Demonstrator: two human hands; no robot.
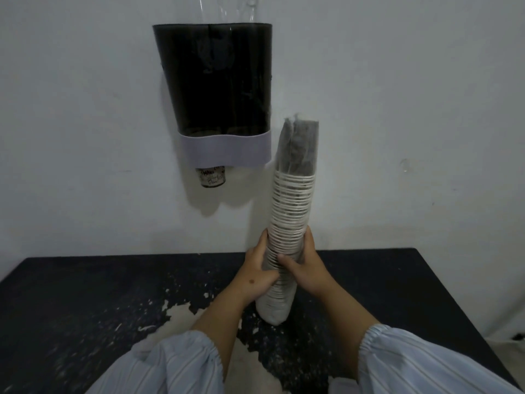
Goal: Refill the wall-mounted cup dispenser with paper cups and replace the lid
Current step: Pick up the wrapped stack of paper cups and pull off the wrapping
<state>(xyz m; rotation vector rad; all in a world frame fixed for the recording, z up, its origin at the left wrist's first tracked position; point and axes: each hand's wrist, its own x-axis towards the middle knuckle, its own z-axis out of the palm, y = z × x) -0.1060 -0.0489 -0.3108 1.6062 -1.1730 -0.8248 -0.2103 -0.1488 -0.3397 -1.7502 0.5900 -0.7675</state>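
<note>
A dark smoked-plastic cup dispenser with a grey band at its base hangs on the white wall. One printed paper cup pokes out of its bottom opening. A long stack of white paper cups, still inside a thin plastic sleeve, stands nearly upright to the right of the dispenser, its lower end above the table. My left hand and my right hand both grip the stack near its lower third. A clear plastic piece shows above the dispenser's top; whether it is the lid I cannot tell.
A black table with chipped, whitish worn patches runs under my arms against the wall. Its right edge falls away at the far right. Light striped sleeves cover my forearms at the bottom of the view.
</note>
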